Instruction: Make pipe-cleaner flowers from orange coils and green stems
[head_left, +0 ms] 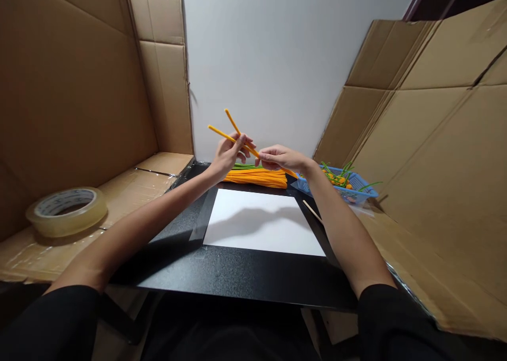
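Note:
Two orange pipe cleaners (222,133) cross between my hands, above the far part of the table. My left hand (232,152) pinches them close to where they cross, and their free ends point up and to the left. With closed fingers, my right hand (279,157) grips the other end of the orange stems; a piece shows past its palm. Below the hands lies a thick bundle of orange pipe cleaners (257,178), with some green pipe cleaners (243,166) behind it. How the stems are joined inside the fingers is hidden.
A white sheet (261,223) lies on the black table (237,274). At right stands a blue basket (358,184) with orange and green pieces; a thin wooden stick (312,211) is nearby. A tape roll (67,211) sits on cardboard at left. Cardboard walls (435,149) flank both sides.

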`<state>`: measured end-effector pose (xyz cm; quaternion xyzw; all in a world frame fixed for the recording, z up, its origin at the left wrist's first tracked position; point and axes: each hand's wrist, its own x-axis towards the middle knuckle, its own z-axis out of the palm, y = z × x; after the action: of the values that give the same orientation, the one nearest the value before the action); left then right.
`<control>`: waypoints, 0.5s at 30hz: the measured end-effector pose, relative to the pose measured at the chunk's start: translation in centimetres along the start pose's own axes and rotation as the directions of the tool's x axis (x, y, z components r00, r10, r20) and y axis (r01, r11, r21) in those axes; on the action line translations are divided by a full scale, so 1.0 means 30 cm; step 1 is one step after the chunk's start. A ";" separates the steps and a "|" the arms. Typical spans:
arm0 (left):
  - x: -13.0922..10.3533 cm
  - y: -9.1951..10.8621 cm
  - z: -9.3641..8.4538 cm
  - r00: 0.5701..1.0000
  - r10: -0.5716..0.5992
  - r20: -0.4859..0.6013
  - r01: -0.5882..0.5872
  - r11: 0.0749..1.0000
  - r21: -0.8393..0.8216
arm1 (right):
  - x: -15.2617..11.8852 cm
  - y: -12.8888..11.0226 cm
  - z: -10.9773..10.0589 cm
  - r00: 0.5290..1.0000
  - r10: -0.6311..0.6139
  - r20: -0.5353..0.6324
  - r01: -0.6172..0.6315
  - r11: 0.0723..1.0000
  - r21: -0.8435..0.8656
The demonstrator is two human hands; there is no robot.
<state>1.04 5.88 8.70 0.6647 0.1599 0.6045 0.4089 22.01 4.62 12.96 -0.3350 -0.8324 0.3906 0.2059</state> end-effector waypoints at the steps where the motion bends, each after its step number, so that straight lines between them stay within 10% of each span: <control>1: 0.012 0.015 -0.008 0.999 -0.001 -0.036 0.000 0.999 -0.033 | -0.003 -0.015 0.003 1.000 -0.019 0.002 0.019 1.000 -0.006; 8: 0.083 0.104 -0.114 0.935 -0.145 -0.324 0.052 0.959 -0.279 | -0.024 -0.020 -0.045 0.951 -0.114 -0.288 0.119 0.993 0.000; 15: 0.087 0.081 -0.171 0.902 -0.302 -0.308 0.192 0.921 -0.340 | -0.021 0.034 -0.103 0.672 0.092 -0.734 0.313 0.864 0.395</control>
<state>-3.87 8.01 11.92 0.4483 0.2209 0.6741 0.5439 24.73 6.22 14.00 -0.3462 -0.5712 0.4070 0.6230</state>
